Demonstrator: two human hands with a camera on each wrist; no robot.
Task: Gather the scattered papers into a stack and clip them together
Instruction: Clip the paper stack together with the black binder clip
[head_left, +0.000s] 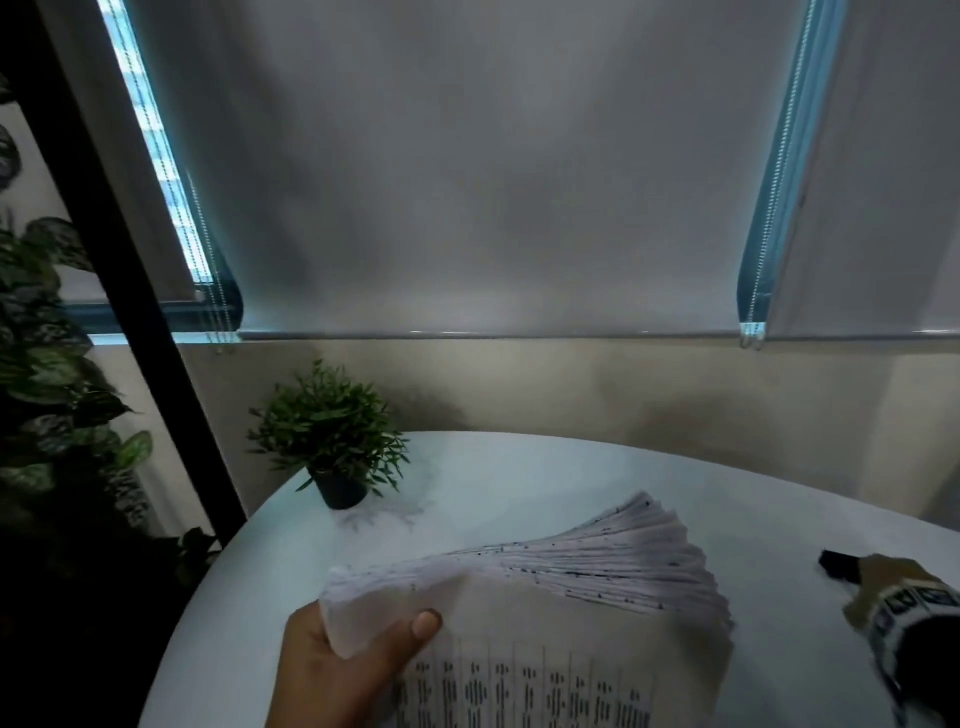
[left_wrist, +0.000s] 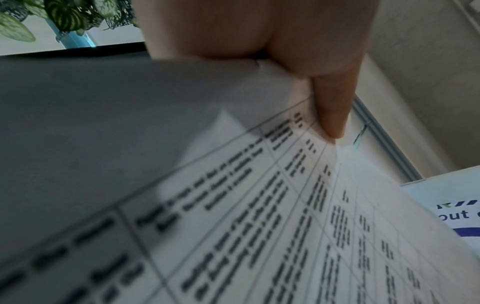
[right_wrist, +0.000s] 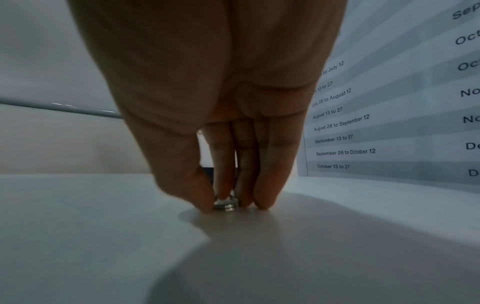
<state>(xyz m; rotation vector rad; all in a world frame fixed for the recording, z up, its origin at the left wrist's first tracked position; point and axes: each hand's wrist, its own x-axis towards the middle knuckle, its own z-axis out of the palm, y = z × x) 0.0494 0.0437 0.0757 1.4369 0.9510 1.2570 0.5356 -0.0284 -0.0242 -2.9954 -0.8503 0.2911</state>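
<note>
- Left thumb (head_left: 423, 626) pressed flat on top of the paper stack (head_left: 545, 597), fingers out of sight beneath; the left hand (head_left: 332, 670) pinches the stack by its near-left corner; the left wrist view shows that thumb lying along a printed table on the top sheet
- The stack is lifted off the white round table (head_left: 519, 483), far edges fanned out and splayed, top sheet showing columns of print
- Over on the right, fingers (right_wrist: 272, 185) pointing straight down and bunched close, thumb just beside them; tips touching the tabletop; between them a small metal loop, the handle of the binder clip (right_wrist: 226, 204), pinched there; how firm that hold is, I cannot tell
- From the head view the right hand (head_left: 883, 574) is mostly hidden by the wrist-worn camera rig (head_left: 914, 618); the clip's black body pokes out at the hand's far side, on the table, well apart from the stack
- A printed sheet of date ranges (right_wrist: 389, 113) stands up just beside the right hand in the right wrist view
- Further out: a small potted plant (head_left: 332, 441) at the table's far-left edge; grey roller blinds (head_left: 467, 156) behind; larger leafy plants (head_left: 47, 364) at far left
</note>
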